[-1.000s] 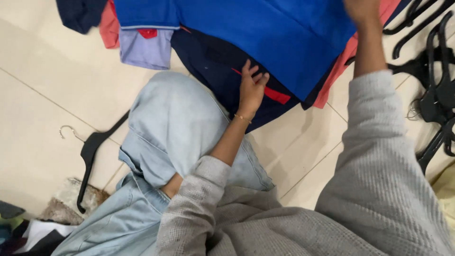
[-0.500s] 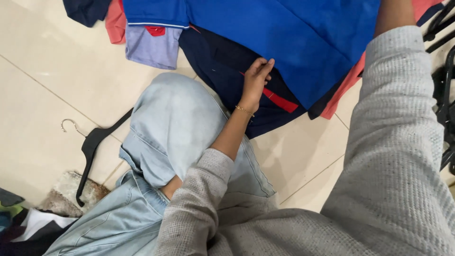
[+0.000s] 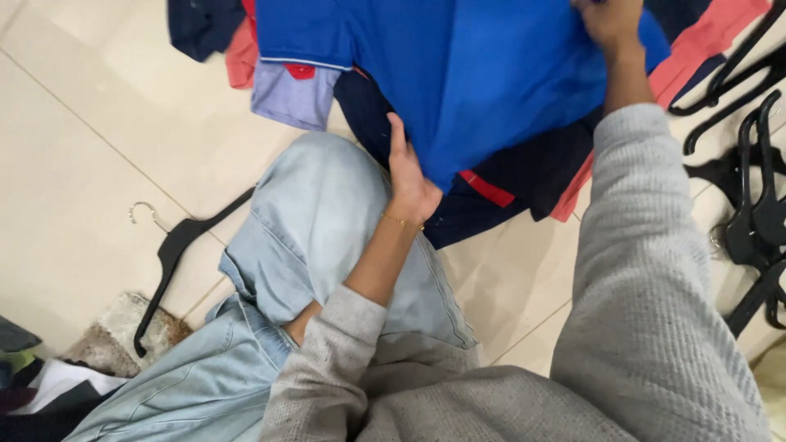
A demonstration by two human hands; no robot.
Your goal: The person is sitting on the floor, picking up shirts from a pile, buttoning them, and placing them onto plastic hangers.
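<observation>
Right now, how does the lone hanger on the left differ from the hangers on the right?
The lone black hanger lies by itself, flat on the tile beside the denim knee; the hangers on the right sit heaped and overlapping. The lone one's metal hook shows plainly; the heap's hooks are hard to make out. Neither hand touches them. Both are black, bare of clothes.

Right hand (image 3: 612, 20) fingers cut off by top edge; left hand (image 3: 409, 182) fingers seemingly under blue shirt (image 3: 491, 74)
</observation>
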